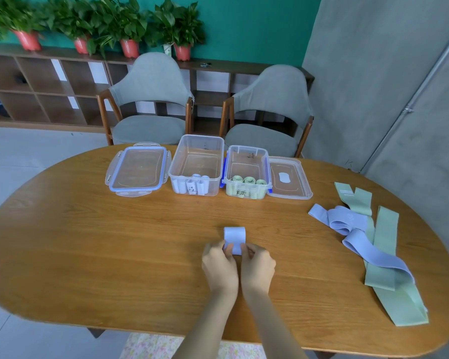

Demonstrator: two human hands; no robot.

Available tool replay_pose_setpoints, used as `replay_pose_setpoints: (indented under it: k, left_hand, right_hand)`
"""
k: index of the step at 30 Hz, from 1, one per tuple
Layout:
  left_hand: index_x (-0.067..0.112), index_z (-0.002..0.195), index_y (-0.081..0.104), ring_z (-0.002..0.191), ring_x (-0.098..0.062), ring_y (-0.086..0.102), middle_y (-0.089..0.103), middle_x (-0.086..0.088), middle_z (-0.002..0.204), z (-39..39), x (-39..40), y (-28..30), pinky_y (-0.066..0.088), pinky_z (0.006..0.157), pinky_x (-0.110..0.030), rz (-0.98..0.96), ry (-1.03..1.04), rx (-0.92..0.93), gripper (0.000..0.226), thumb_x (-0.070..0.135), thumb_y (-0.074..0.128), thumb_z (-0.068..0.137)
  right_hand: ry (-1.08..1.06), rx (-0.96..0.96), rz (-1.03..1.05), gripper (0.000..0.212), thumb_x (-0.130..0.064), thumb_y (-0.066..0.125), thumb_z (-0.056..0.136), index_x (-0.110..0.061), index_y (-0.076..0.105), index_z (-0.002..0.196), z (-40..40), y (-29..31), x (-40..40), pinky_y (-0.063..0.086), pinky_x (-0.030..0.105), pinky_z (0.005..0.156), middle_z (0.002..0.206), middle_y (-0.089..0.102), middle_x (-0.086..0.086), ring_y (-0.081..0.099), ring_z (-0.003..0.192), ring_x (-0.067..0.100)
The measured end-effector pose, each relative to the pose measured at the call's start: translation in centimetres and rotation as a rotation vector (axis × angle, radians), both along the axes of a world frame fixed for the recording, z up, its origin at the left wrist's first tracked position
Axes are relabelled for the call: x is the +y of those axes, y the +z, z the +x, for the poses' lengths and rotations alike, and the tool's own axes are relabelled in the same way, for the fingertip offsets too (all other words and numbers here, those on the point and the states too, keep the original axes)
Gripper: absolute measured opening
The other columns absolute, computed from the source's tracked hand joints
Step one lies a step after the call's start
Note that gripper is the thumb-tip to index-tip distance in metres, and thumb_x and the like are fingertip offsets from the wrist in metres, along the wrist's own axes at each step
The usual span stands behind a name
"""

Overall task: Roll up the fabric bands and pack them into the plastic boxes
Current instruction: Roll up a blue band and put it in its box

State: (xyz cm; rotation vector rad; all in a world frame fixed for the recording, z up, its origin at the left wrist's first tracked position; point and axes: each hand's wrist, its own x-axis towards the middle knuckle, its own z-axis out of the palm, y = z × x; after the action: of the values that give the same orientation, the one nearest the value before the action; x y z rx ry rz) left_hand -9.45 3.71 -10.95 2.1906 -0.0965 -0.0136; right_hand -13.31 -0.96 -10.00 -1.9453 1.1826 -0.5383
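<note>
A lavender fabric band lies on the wooden table near its middle, rolled up at its near end. My left hand and my right hand pinch that roll from either side. At the far side stand two open plastic boxes: the left box holds several pale lavender rolls, the right box holds three green rolls. Loose lavender bands and green bands lie heaped at the right end of the table.
Two clear lids lie flat beside the boxes, one on the left and one on the right. Two grey chairs stand behind the table. A shelf with potted plants lines the back wall.
</note>
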Motion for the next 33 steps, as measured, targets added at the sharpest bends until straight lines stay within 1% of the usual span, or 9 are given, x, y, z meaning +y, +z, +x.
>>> replay_pose_setpoints:
  k: [4,8,11,14,18,23,26,29,33]
  left_hand:
    - [0.011,0.075,0.066,0.076,-0.028,0.06,0.063,-0.006,0.076,1.2,-0.7,0.0,0.034,0.059,-0.029,0.017,0.024,0.043,0.027,0.034,0.061,0.089]
    - [0.008,0.085,0.065,0.079,-0.026,0.057,0.056,-0.007,0.086,0.7,-1.1,-0.1,0.036,0.062,-0.028,0.045,-0.009,0.005,0.02,0.023,0.055,0.093]
    - [0.01,0.084,0.067,0.076,-0.023,0.058,0.061,-0.004,0.081,1.2,-1.3,-0.4,0.035,0.061,-0.026,-0.007,0.003,0.022,0.015,0.02,0.059,0.09]
    - [0.015,0.077,0.07,0.073,-0.022,0.059,0.065,-0.002,0.076,2.3,-1.6,-0.3,0.038,0.06,-0.027,-0.035,0.022,0.06,0.019,0.029,0.064,0.087]
    - [0.011,0.068,0.064,0.068,-0.024,0.054,0.062,-0.005,0.073,2.3,-1.5,-0.4,0.038,0.057,-0.031,0.017,0.015,0.079,0.032,0.036,0.063,0.088]
    - [0.011,0.086,0.067,0.079,-0.025,0.06,0.066,-0.005,0.082,3.6,-2.3,-0.6,0.045,0.067,-0.032,-0.056,-0.005,0.032,0.013,0.024,0.062,0.088]
    - [0.01,0.089,0.064,0.083,-0.028,0.061,0.066,-0.006,0.085,3.8,-2.8,-0.3,0.041,0.068,-0.031,-0.075,0.007,0.008,0.013,0.023,0.062,0.088]
    - [0.009,0.108,0.061,0.089,-0.024,0.058,0.06,-0.006,0.098,3.2,-2.5,-0.4,0.039,0.07,-0.028,-0.103,-0.034,-0.088,0.022,0.014,0.064,0.087]
    - [0.013,0.096,0.064,0.086,-0.021,0.053,0.054,0.002,0.091,3.8,-2.1,-1.3,0.035,0.069,-0.024,-0.084,-0.179,-0.196,0.012,0.008,0.063,0.085]
  right_hand:
    - [-0.006,-0.075,0.058,0.016,-0.017,0.06,0.091,-0.013,0.067,0.077,-0.1,0.5,-0.6,0.045,0.029,0.065,0.065,0.059,-0.004,0.056,0.067,0.017]
    - [-0.025,-0.055,0.06,0.016,-0.021,0.059,0.092,-0.011,0.069,0.085,1.3,0.9,-1.7,0.043,0.027,0.069,0.071,0.057,-0.006,0.054,0.073,0.015]
    - [-0.005,-0.02,0.008,0.018,-0.019,0.055,0.093,-0.012,0.066,0.082,1.8,0.3,-1.6,0.043,0.028,0.066,0.072,0.061,-0.003,0.055,0.071,0.018]
    - [0.019,-0.024,-0.091,0.02,-0.015,0.055,0.092,-0.009,0.061,0.075,1.4,-1.3,-1.1,0.037,0.017,0.053,0.071,0.064,0.003,0.058,0.065,0.02]
    - [-0.066,-0.118,-0.008,0.012,-0.015,0.06,0.09,-0.009,0.07,0.09,2.4,-0.5,-2.1,0.046,0.024,0.068,0.081,0.069,0.003,0.063,0.077,0.018]
    - [-0.02,-0.054,-0.028,0.016,-0.02,0.056,0.093,-0.015,0.071,0.095,3.2,-1.1,-2.6,0.04,0.025,0.067,0.087,0.064,0.001,0.057,0.075,0.015]
    - [0.011,-0.079,-0.024,0.013,-0.019,0.06,0.091,-0.016,0.072,0.096,3.1,-1.2,-3.2,0.038,0.021,0.067,0.086,0.064,0.001,0.058,0.076,0.014]
    - [0.039,-0.132,0.023,0.012,-0.019,0.063,0.089,-0.017,0.069,0.099,4.2,-0.7,-4.3,0.043,0.021,0.074,0.087,0.065,-0.001,0.059,0.081,0.012]
    - [0.142,-0.093,-0.027,0.012,-0.017,0.06,0.092,-0.013,0.071,0.092,5.0,-0.7,-4.9,0.038,0.019,0.07,0.089,0.062,-0.001,0.06,0.083,0.015]
